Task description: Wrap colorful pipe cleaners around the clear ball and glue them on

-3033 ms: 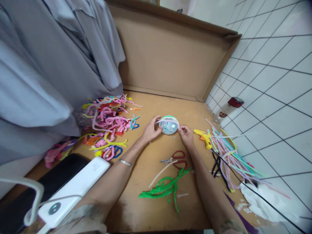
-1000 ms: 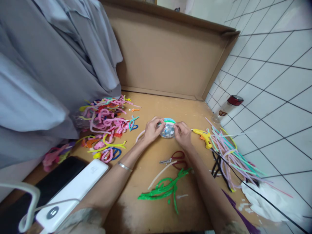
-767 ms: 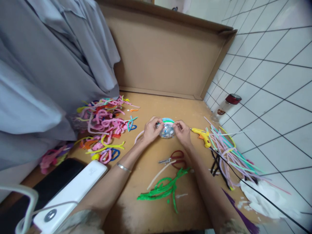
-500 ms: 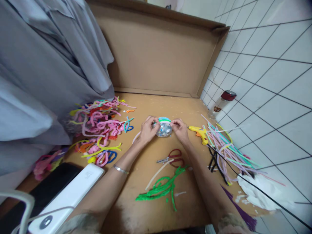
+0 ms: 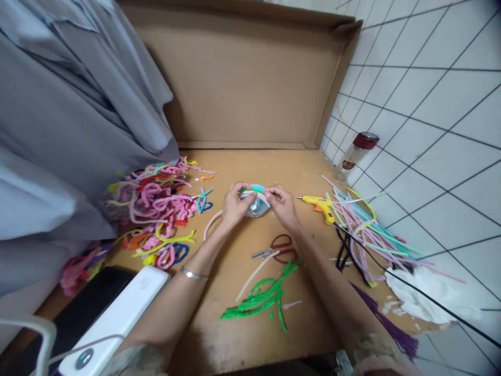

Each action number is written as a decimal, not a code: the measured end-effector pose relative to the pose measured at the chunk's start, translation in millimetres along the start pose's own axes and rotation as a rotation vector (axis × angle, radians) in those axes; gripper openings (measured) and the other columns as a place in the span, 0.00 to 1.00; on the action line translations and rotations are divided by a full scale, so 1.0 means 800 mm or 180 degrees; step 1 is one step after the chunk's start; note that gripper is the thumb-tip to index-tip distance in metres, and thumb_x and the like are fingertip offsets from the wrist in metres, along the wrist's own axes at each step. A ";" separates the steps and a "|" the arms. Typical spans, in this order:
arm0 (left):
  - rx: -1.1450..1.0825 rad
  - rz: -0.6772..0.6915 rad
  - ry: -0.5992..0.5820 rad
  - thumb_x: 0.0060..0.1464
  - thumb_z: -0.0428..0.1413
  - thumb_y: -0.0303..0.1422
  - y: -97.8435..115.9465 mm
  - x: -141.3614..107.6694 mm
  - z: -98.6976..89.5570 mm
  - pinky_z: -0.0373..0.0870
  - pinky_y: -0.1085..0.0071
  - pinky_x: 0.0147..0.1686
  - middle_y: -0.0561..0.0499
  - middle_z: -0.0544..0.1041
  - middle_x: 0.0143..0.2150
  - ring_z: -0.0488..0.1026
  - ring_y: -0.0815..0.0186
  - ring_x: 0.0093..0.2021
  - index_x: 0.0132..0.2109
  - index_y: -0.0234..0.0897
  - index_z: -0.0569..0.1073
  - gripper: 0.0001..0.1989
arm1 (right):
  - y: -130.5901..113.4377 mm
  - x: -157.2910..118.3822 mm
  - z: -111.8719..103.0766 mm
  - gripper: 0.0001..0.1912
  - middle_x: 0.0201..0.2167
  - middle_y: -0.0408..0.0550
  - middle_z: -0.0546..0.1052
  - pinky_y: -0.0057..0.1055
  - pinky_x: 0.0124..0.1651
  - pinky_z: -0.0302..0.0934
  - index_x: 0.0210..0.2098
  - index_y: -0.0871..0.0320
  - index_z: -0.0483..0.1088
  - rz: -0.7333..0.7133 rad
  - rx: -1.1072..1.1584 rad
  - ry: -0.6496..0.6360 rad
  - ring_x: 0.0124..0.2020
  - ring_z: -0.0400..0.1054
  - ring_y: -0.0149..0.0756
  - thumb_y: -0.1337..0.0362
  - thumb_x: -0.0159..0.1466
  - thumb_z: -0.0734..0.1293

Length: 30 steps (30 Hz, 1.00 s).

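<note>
Two-handed, holds a clear ball (image 5: 256, 209) at the middle of the tabletop (image 5: 270, 164), between red-handled scissors (image 5: 269, 253) nearer the body and the cardboard panel (image 5: 238, 78) beyond. Reaches forward with both forearms, converging in a narrow V, fingers bent inward. Curls the left hand (image 5: 235, 205) round the ball's left edge, thumb on the near side. Pinches a pale strip (image 5: 260, 195) narrowly at the right edge between thumb and fingertips of the right hand (image 5: 284, 206). Stretches that strip crosswise over the ball's upper part, long axis running left to right, beside green and blue bands (image 5: 257, 187). Turns the bare clear curve toward the body, banded side toward the panel. Trails a curved pale length (image 5: 210, 224) past the left wrist, free end pointing back toward the body; cannot tell, behind the left hand, whether joined to the strip.
</note>
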<state>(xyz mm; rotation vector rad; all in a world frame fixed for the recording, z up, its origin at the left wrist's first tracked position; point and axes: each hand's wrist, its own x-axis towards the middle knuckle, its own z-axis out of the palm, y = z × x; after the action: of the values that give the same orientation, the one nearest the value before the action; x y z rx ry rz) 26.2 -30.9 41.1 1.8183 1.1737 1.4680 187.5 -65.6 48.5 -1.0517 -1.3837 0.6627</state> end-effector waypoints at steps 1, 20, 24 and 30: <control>-0.0037 -0.0009 -0.0011 0.49 0.60 0.37 -0.003 0.001 -0.001 0.71 0.64 0.44 0.50 0.75 0.38 0.73 0.61 0.41 0.37 0.39 0.73 0.09 | 0.003 0.002 -0.002 0.11 0.34 0.46 0.76 0.35 0.42 0.67 0.32 0.54 0.74 0.0110 0.0116 0.0028 0.36 0.70 0.36 0.53 0.59 0.67; 0.0095 0.0090 -0.0091 0.50 0.57 0.33 0.011 0.005 -0.017 0.72 0.64 0.45 0.48 0.76 0.39 0.74 0.61 0.43 0.34 0.38 0.73 0.04 | 0.012 0.005 -0.017 0.17 0.34 0.47 0.75 0.38 0.42 0.67 0.24 0.55 0.76 0.0355 0.0296 -0.0564 0.36 0.70 0.37 0.50 0.46 0.78; 0.0086 0.0074 -0.0103 0.50 0.57 0.32 0.012 0.005 -0.017 0.72 0.64 0.45 0.48 0.77 0.39 0.74 0.61 0.44 0.34 0.39 0.73 0.03 | 0.021 0.005 -0.012 0.12 0.33 0.47 0.74 0.36 0.38 0.67 0.24 0.55 0.76 0.0288 0.0225 -0.0484 0.35 0.69 0.36 0.54 0.48 0.77; 0.0140 0.0081 -0.0124 0.50 0.57 0.34 0.013 0.005 -0.017 0.70 0.63 0.47 0.48 0.76 0.39 0.73 0.60 0.44 0.34 0.38 0.74 0.05 | 0.027 0.003 -0.010 0.06 0.34 0.47 0.74 0.34 0.38 0.67 0.24 0.55 0.74 0.0194 0.0082 -0.0392 0.36 0.69 0.36 0.60 0.53 0.72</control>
<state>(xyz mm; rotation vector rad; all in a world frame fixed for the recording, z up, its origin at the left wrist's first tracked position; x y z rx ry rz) 16.5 -34.1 55.3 1.8894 1.1767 1.4246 199.7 -56.0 31.7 -1.0503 -1.4497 0.7993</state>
